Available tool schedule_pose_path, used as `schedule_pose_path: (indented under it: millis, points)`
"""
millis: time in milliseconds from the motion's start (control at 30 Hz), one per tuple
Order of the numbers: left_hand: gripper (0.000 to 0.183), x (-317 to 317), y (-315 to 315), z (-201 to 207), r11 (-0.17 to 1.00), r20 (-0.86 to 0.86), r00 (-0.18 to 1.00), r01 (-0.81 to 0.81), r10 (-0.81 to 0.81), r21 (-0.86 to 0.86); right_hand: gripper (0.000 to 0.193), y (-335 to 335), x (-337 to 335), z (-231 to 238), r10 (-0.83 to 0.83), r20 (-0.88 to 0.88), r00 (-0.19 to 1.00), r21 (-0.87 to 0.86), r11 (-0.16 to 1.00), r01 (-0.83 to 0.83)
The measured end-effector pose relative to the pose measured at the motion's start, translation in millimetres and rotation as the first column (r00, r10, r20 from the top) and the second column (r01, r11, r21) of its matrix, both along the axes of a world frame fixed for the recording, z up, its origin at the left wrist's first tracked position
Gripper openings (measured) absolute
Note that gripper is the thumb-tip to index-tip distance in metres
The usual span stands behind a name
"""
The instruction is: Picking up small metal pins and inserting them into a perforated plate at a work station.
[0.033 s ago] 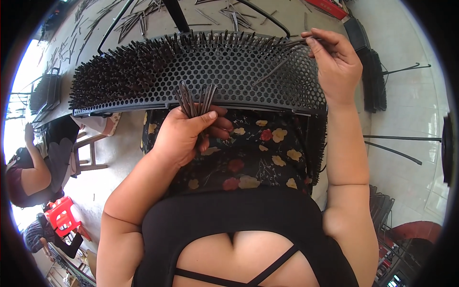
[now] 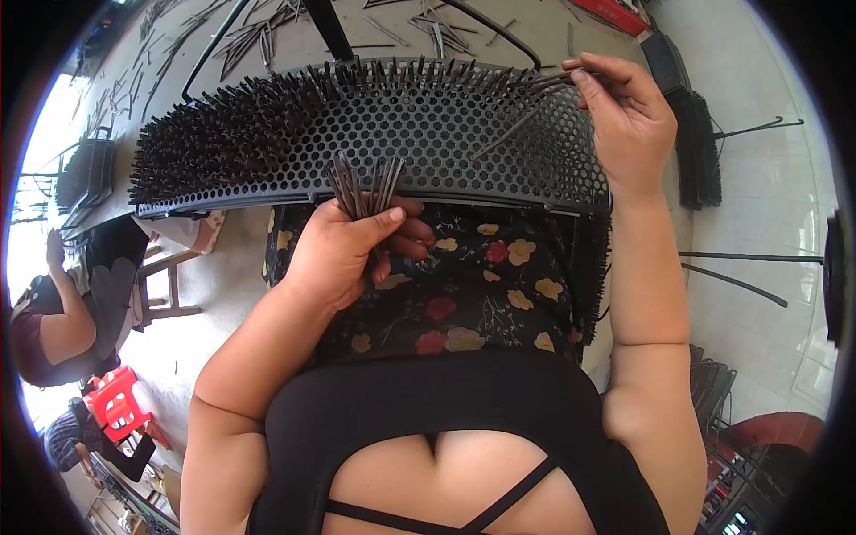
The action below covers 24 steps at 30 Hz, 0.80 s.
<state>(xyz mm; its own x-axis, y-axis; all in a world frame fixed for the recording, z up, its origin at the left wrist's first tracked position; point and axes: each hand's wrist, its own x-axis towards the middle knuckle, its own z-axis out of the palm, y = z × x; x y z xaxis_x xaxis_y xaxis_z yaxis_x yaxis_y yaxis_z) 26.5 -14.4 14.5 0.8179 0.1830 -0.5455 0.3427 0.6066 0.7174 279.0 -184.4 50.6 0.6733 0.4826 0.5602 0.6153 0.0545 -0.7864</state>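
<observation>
Across my lap lies a curved black perforated panel (image 2: 419,134) full of round holes. Dark thin sticks (image 2: 214,134) stand packed in its left part, with a row of them along the far edge. My left hand (image 2: 352,241) is closed around a bundle of dark sticks (image 2: 364,187) just before the panel's near edge; their tips point up and away. My right hand (image 2: 629,120) pinches a dark stick (image 2: 557,80) between thumb and forefinger at the panel's far right edge. One loose stick (image 2: 504,135) lies slanted on the panel's holes.
Loose sticks (image 2: 254,40) lie strewn on the floor beyond the panel. Black stands and panels (image 2: 695,147) are at the right. A person (image 2: 67,312) sits at the left beside a wooden stool (image 2: 169,285). A red plastic stool (image 2: 116,401) stands lower left.
</observation>
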Motion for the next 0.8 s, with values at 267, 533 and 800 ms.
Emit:
schedule_pose_path:
  millis: [267, 533, 800]
  points:
    - [0.022, 0.5, -1.8, 1.3, 1.0, -0.011, 1.0, 0.004, -0.004, 0.016, 0.013, 8.6, 1.4, -0.8, 0.043, 0.167, 0.985, -0.093, 0.995, -0.027]
    - [0.023, -2.1, -0.8, 1.5, 1.0, -0.01, 1.0, 0.006, -0.006, -0.008, 0.018, 20.5, 7.8, 6.5, 0.07, 0.512, 0.856, -0.371, 0.917, 0.147]
    - [0.026, -2.2, 0.3, -0.1, 0.999, 0.003, 1.0, 0.021, -0.021, -0.04, 0.022, 15.1, 4.6, 9.6, 0.034, 0.425, 0.905, -0.414, 0.896, 0.16]
